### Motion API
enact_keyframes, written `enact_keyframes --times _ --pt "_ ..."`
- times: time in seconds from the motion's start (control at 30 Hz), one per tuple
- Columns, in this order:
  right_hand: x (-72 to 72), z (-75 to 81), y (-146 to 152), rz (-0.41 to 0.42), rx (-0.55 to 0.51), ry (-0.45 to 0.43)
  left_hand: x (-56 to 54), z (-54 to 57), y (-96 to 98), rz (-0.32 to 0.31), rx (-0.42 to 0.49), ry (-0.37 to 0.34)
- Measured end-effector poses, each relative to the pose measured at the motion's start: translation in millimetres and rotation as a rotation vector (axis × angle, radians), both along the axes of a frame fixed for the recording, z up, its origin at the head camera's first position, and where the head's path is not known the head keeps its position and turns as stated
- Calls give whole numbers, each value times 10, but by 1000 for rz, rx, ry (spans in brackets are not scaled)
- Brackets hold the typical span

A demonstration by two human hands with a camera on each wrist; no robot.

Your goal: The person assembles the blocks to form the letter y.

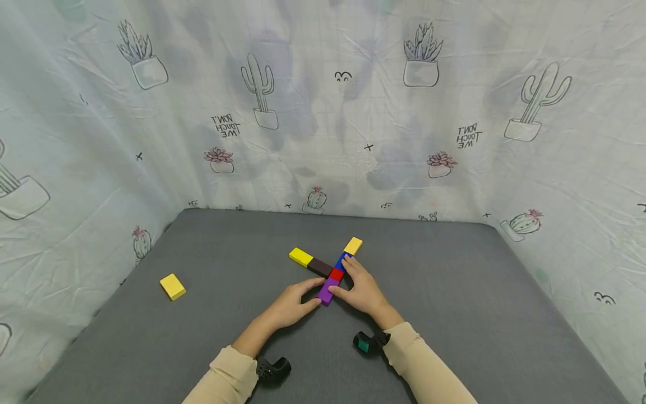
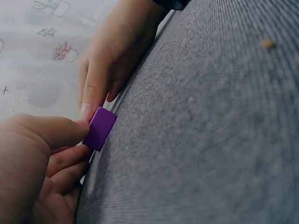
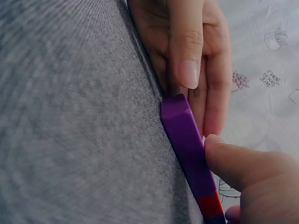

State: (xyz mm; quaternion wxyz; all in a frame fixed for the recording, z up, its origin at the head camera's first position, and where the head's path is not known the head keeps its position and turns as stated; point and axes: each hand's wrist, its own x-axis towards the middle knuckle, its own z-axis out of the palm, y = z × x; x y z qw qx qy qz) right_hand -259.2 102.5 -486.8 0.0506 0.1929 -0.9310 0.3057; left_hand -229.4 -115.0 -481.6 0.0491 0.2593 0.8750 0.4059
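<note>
A straight row of flat blocks lies on the grey surface: purple, red, blue and pale yellow. Branching left from the red part are a dark brown block and a bright yellow block. My left hand is at the purple block's left side, thumb near its close end, fingers fairly straight. From the right, my right hand rests its thumb on the purple block and its extended fingers by the blue one. The left wrist view shows the purple end between both hands.
A separate yellow block lies to the left on the grey surface. White curtains with cactus drawings surround the back and sides. Each wrist carries a black device, the left one and the right one.
</note>
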Motion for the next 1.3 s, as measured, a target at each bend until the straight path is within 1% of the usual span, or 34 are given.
enact_keyframes --times 0.1,0.23,0.4,0.53,0.63,0.73,0.8,0.93,1.0,1.13,1.3 --pt "1 -14 2 3 11 4 16 -10 -33 5 30 -13" --pt "-7 -20 -2 6 17 3 21 -28 -95 29 78 -33" --pt "-12 -10 -16 7 19 -27 13 -39 -202 90 130 -43" --pt "-3 -13 -20 8 17 -44 5 -43 -327 148 161 -18" --pt "7 -28 -22 8 22 -55 -20 -52 -457 182 188 -2" --pt "20 -42 -26 9 17 -64 -64 -58 -632 222 208 21" --pt "26 -46 -31 10 15 -73 -87 -46 -774 261 215 34" --pt "30 -35 -30 18 6 -67 -111 13 -1100 342 229 51" --pt "29 -24 -27 19 1 -66 -110 52 -1265 384 219 61" --pt "22 -4 -14 21 -19 -52 -89 141 -1555 457 168 74" --pt "13 22 0 19 -24 -57 1 267 -1857 548 133 70"
